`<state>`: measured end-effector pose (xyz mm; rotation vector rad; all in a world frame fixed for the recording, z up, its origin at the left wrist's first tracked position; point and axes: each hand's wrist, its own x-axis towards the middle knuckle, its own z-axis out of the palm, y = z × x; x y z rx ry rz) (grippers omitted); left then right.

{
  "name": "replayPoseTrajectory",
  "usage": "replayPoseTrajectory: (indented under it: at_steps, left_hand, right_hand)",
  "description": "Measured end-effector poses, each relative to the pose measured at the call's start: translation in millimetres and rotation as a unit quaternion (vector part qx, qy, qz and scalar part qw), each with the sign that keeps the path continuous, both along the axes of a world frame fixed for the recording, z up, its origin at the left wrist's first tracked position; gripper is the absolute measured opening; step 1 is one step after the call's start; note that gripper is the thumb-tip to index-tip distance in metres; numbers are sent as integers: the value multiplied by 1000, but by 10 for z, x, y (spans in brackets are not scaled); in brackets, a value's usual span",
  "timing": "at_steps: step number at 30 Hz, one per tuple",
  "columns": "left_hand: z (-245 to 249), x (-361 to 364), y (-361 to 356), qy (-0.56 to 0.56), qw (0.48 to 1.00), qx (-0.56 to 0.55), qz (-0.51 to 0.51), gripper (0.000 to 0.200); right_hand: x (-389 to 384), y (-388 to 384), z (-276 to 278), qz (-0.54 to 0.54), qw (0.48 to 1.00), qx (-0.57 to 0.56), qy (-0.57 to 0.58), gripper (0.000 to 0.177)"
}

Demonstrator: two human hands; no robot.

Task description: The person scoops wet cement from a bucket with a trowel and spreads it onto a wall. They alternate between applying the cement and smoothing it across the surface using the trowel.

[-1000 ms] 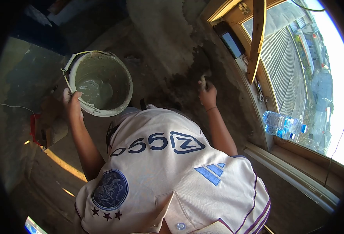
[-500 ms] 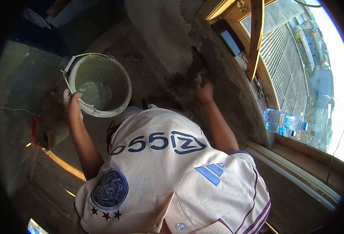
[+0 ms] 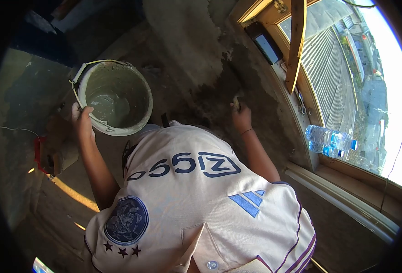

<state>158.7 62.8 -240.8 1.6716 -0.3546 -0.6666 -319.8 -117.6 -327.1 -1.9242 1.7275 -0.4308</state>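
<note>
My left hand [image 3: 83, 122] is closed on the rim of a bucket [image 3: 148, 102], its thumb over the near left edge. The bucket tilts so that its inside shows, with grey-green wet slurry [image 3: 112, 109] pooled at the bottom and smears up the walls. A wire handle [image 3: 101, 61] with a pale grip lies along the bucket's left edge. Over by the dark damp patch [image 3: 230, 75] on the grey cement surface, my right hand [image 3: 242, 117] is closed round a small tool with a pale handle [image 3: 236, 103]. Its working end is too dark to make out.
At right is a wooden window frame [image 3: 296, 50], with a phone [image 3: 265, 45] on its ledge. Plastic water bottles [image 3: 328, 139] lie farther along the sill. On the left stand a red-edged object [image 3: 39, 154] and a strip of wood [image 3: 73, 193]. A pale rail [image 3: 342, 202] runs below the window.
My right hand has shifted slightly right and down, and its wrist has turned, showing more of the pale handle. My left hand keeps its grip on the bucket; the whole view has shifted slightly.
</note>
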Motion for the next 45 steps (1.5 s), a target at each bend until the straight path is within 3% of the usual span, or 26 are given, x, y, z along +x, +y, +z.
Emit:
replayPoseTrajectory:
  at_steps: [6, 8, 11, 17, 20, 24, 26, 30, 32, 35, 36, 38, 41, 45]
  left_hand:
    - [-46, 3, 7, -11, 1000, 13, 0, 26]
    - [-72, 2, 9, -5, 1000, -4, 3, 27]
    - [-51, 0, 6, 9, 1000, -13, 2, 27]
    - [-73, 23, 25, 0, 1000, -9, 0, 27]
    - [-118, 52, 51, -1, 1000, 2, 3, 27]
    - [-122, 44, 56, 12, 1000, 2, 10, 29]
    - [-162, 67, 72, 4, 1000, 5, 7, 31]
    - [-172, 41, 58, 8, 999, 12, 29, 32]
    - [-169, 59, 73, 6, 1000, 9, 24, 32]
    - [-152, 53, 79, -5, 1000, 10, 23, 31]
    - [-122, 49, 72, -5, 1000, 11, 25, 31]
    - [-68, 13, 51, -4, 999, 32, 27, 29]
    - [-157, 33, 69, -5, 999, 6, 35, 27]
    - [-158, 39, 66, -7, 1000, -3, 29, 26]
  right_hand:
    - [-14, 30, 417, -11, 1000, -24, 9, 29]
    - [14, 40, 505, -34, 994, -100, -34, 27]
    - [73, 10, 657, -32, 996, -77, -31, 26]
    - [-73, 12, 81, 63, 996, -37, 42, 26]
    - [-209, -60, -88, 39, 999, -19, 14, 27]
    - [42, -15, 253, -25, 1000, -15, 7, 26]
    - [122, -19, 255, -25, 997, -71, -22, 24]
    - [123, -268, -196, 50, 996, -69, -38, 25]
    - [111, -414, -402, 24, 995, 83, -41, 27]
    - [93, -512, -423, -30, 992, 91, -79, 30]
    - [170, -463, -319, -28, 992, 92, -80, 30]
    - [369, -268, 18, -51, 998, -11, -46, 32]
    - [429, -202, 46, -73, 993, 32, -88, 34]
    - [331, -387, -274, 12, 999, 31, -16, 35]
